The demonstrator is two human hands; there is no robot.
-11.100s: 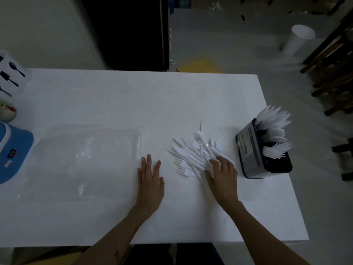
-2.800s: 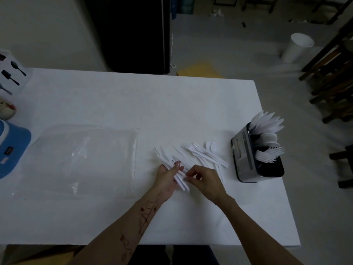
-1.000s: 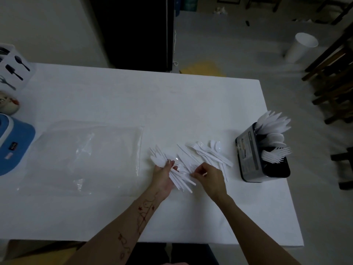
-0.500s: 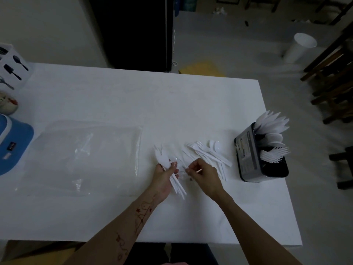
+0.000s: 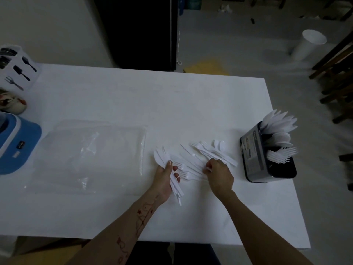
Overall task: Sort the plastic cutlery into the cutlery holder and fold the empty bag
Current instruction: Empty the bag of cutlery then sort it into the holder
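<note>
Loose white plastic cutlery (image 5: 208,152) lies scattered on the white table (image 5: 133,96), forks, knives and spoons mixed. My left hand (image 5: 165,177) is shut on a bunch of white knives (image 5: 162,157), blades fanned away from me. Just to the right, my right hand (image 5: 218,174) rests on the pile with fingers curled; whether it pinches a piece is hidden. The dark cutlery holder (image 5: 265,155) stands at the table's right edge with knives, spoons and forks upright in it. The empty clear bag (image 5: 87,155) lies flat to the left.
A blue appliance (image 5: 13,144) and a small patterned bowl (image 5: 13,102) sit at the table's left edge, with a white box printed with utensil pictures (image 5: 17,67) behind them. A white bucket (image 5: 307,44) and dark chairs (image 5: 338,73) stand on the floor to the right.
My left hand has gathered knives into a bunch over the last seconds. My right hand has shifted right, further into the loose pile. The pile is thinner than at the start.
</note>
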